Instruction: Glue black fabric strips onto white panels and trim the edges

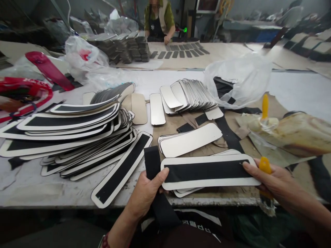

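A long white panel with rounded corners (207,173), a black strip on its face, spans the space between my hands near the table's front edge. My left hand (143,191) grips its left end, thumb on top, and also has a loose black fabric strip (152,160) that hangs down past the edge. At the other end, my right hand (276,181) pinches the panel with the thumb over the black strip. A yellow-handled brush (265,166) is also held in that hand, bristles down. More white panels (190,139) lie beneath and just behind.
To the left is a large pile of black-striped panels (72,119), with a single one (121,168) beside it. Stacked white pieces (193,94), a plastic bag (240,81) and a glue-stained container with another brush (297,132) stand farther back. A co-worker (159,20) works across the table.
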`<state>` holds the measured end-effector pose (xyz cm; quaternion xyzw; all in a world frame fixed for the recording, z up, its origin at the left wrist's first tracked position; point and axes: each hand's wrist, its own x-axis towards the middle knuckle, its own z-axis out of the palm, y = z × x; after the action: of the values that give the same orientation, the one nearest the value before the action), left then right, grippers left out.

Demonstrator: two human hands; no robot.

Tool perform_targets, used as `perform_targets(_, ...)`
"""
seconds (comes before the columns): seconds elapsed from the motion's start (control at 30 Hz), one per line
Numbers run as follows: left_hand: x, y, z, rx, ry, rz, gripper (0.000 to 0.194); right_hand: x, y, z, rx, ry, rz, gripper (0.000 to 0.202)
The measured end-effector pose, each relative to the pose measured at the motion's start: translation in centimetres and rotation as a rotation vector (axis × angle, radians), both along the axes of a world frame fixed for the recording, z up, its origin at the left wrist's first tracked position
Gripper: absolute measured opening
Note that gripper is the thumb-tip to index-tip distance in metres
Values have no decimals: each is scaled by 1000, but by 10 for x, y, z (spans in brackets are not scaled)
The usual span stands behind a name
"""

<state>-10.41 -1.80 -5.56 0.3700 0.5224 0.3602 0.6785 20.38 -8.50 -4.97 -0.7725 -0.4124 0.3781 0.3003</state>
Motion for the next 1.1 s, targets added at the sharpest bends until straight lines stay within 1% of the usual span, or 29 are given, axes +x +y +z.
perform_targets(0.03,0,0,-2,5,27,-17,26,4,0,-1,-45,-38,33,41)
perform_targets(0.07,-1,0,-4,3,47,-37,26,7,0,-1,-78,-132,62,43)
perform_targets(0.1,-1,-1,-6,-4,67,-61,26,11,-1,-1,-82,-286,82,44)
perform_targets(0.17,-1,-2,-10,-16,110,-113,28,12,-4,0,17,-696,103,43)
perform_targets(0.2,-1,-3,-12,-18,137,-136,31,8,-5,1,94,-866,140,41)
perform_targets(0.23,0,-4,-14,-15,164,-149,33,0,-7,1,187,-979,207,39)
perform_targets(0.27,1,-5,-15,-16,183,-158,34,-13,-8,0,287,-1035,304,39)
perform_targets(0.3,2,-6,-16,-21,192,-163,34,-30,-8,-2,382,-1033,431,40)
perform_targets(0.33,3,-7,-17,-28,192,-164,34,-50,-7,-5,489,-1014,579,40)
perform_targets(0.4,5,-8,-18,-37,190,-151,33,-94,-3,-13,656,-998,788,38)
perform_targets(0.47,5,-9,-21,-40,198,-125,31,-130,3,-24,766,-967,821,33)
perform_targets(0.53,5,-9,-25,-24,199,-99,31,-148,7,-35,821,-943,821,32)
perform_targets(0.6,4,-9,-29,-12,170,-90,31,-146,8,-43,802,-961,839,34)
perform_targets(0.67,4,-9,-32,-27,138,-81,31,-132,6,-47,741,-1022,868,36)
perform_targets(0.77,4,-10,-33,-65,101,-67,32,-104,0,-47,642,-1125,899,38)
perform_targets(0.87,2,-10,-33,-80,79,-64,31,-85,-4,-46,557,-1188,916,41)
perform_targets(1.0,1,-10,-35,-87,79,-61,32,-69,-9,-49,494,-1244,908,43)
perform_targets(1.1,3,-10,-33,-84,61,-56,32,-54,-15,-52,473,-1275,871,42)
